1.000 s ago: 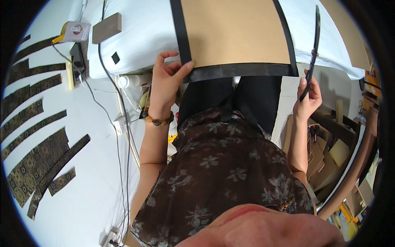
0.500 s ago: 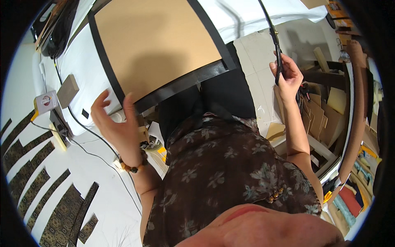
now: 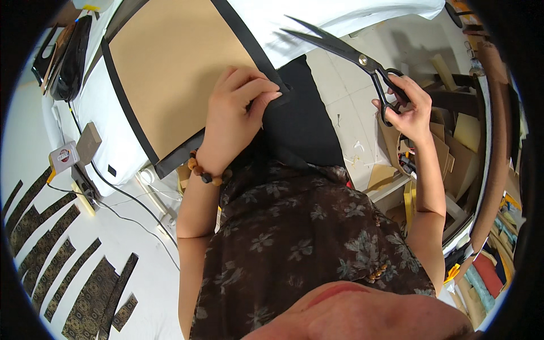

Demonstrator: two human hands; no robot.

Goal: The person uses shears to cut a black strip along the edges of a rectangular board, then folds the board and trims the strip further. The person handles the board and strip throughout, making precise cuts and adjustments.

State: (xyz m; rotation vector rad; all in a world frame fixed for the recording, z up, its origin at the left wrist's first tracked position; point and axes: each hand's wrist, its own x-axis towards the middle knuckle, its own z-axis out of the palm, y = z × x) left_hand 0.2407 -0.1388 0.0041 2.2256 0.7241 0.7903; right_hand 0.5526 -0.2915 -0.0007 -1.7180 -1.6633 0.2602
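Observation:
A tan board (image 3: 170, 68) edged with a black border (image 3: 124, 90) lies on the white-covered table, its near side toward my lap. My left hand (image 3: 235, 105) reaches over the near right part of the board, thumb and fingers pinched at the border's near right corner. That hand covers much of the near edge. Off to the right, my right hand (image 3: 412, 106) holds a large pair of black scissors (image 3: 363, 60) by the handle loops. The blades are slightly apart, pointing left over the table's edge, away from the border.
Dark patterned fabric strips (image 3: 90, 294) lie on the white surface at left, beside a small tin (image 3: 64, 155), a grey block (image 3: 89, 143) and a cable (image 3: 122, 187). Cardboard scraps (image 3: 439, 150) fill a bin at right, near a long brown roll (image 3: 492, 113).
My left hand has moved right from the near left corner and pinches the near right corner. The scissors have swung to point left. The board has shifted and turned slightly leftward.

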